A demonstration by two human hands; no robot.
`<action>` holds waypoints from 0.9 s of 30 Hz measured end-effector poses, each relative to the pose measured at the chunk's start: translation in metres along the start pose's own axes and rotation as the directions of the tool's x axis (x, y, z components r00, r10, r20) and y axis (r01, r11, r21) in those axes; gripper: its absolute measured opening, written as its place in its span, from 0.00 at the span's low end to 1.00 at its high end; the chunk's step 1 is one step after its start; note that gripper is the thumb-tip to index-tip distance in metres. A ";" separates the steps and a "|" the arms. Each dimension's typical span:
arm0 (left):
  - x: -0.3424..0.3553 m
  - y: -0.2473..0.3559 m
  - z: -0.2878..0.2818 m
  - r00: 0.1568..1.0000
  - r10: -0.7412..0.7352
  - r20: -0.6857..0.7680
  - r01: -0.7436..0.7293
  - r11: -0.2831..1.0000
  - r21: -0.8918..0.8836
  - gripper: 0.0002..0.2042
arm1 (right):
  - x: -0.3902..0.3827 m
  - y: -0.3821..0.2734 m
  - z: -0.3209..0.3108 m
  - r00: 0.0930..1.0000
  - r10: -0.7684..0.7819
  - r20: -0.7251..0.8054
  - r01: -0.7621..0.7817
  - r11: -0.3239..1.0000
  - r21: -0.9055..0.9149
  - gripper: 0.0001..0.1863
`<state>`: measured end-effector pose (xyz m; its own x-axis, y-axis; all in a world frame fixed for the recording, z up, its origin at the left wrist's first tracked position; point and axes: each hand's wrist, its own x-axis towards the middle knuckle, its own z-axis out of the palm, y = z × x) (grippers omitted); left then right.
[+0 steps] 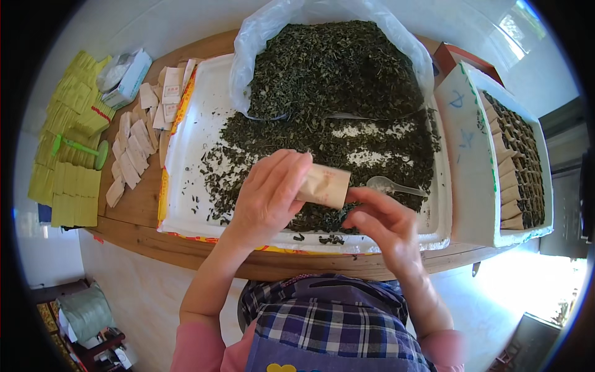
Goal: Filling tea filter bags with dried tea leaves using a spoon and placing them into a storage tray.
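A small tan paper bag (327,185) lies tilted in my left hand (273,189), whose fingers wrap round its upper left end. The bag's other end points right, toward my right hand (387,226). My right fingertips come up to that end, thumb and forefinger apart; whether they touch the paper I cannot make out. Under both hands, dark dried tea leaves (248,180) are spread over a white foam tray (192,142). Beside my right hand a clear plastic scoop (396,186) rests on the leaves.
Behind the tray stands a big clear plastic bag (245,49) of leaves. At right, a white foam box (465,155) holds rows of filled paper bags (511,167). Flat paper bags (133,149), yellow packets (71,130), a green holder (80,147) and a tissue-like box (127,77) sit at left.
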<state>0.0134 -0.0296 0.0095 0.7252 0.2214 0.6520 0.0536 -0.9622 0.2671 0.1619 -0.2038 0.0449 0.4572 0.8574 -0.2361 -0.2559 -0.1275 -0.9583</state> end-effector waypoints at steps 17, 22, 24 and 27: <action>-0.008 0.009 0.017 0.983 0.181 -0.026 -0.180 0.984 0.011 0.25 | 0.022 0.024 -0.013 0.809 0.182 0.560 -0.279 0.956 0.093 0.27; -0.008 0.016 0.014 0.992 0.123 0.023 -0.123 0.992 -0.009 0.31 | 0.021 0.024 -0.024 0.775 0.142 0.616 -0.270 0.955 0.120 0.29; -0.005 0.018 0.011 0.994 0.093 0.063 -0.089 0.994 -0.059 0.32 | 0.022 0.023 -0.027 0.745 0.195 0.638 -0.344 0.932 0.116 0.29; -0.005 0.016 0.014 0.992 0.053 0.113 -0.038 0.991 -0.131 0.35 | 0.021 0.025 -0.027 0.795 0.178 0.580 -0.219 0.976 0.000 0.28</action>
<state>0.0202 -0.0481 0.0011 0.8002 0.1509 0.5804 -0.0640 -0.9408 0.3330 0.1883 -0.2022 0.0112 -0.1760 0.9480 -0.2651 -0.3494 -0.3119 -0.8835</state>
